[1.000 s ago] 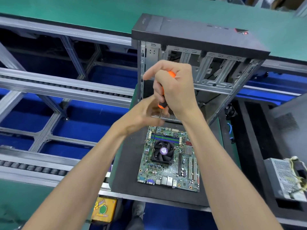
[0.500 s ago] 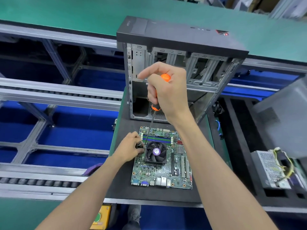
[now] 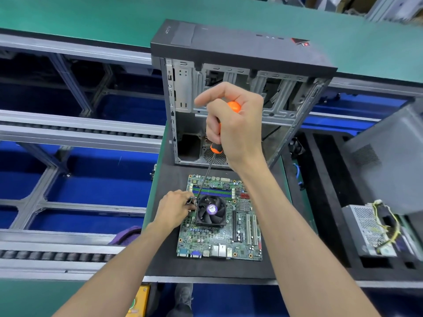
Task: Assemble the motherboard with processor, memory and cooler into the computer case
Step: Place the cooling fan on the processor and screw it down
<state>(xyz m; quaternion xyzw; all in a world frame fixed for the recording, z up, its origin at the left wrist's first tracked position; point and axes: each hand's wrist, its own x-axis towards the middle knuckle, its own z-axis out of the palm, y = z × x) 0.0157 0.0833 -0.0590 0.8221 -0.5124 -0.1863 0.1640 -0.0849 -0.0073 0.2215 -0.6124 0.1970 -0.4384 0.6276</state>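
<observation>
Screwdriver handle (image 3: 233, 106) is noted as orange with black. Circuit board (image 3: 219, 234) is green, with blue and green slots (image 3: 212, 192); a purple label is seen on the black fan (image 3: 211, 210). Case (image 3: 240, 53) is dark grey; mat (image 3: 164, 255) black; bench surface (image 3: 91, 17) green.

Screwdriver (image 3: 215, 148): most of the orange handle buried in the right hand (image 3: 235, 126), tip lost at the cooler (image 3: 210, 210) corner behind the left hand (image 3: 175, 210). Left fingertips hold something small and dark, can't tell what. Motherboard (image 3: 219, 239) left edge partly under that hand; chip markings too small to read. Case (image 3: 242, 56) interior blocked by the right hand. Power supply (image 3: 370, 229) wiring blurred. Yellow object (image 3: 139, 300) cut off by bottom edge.
</observation>
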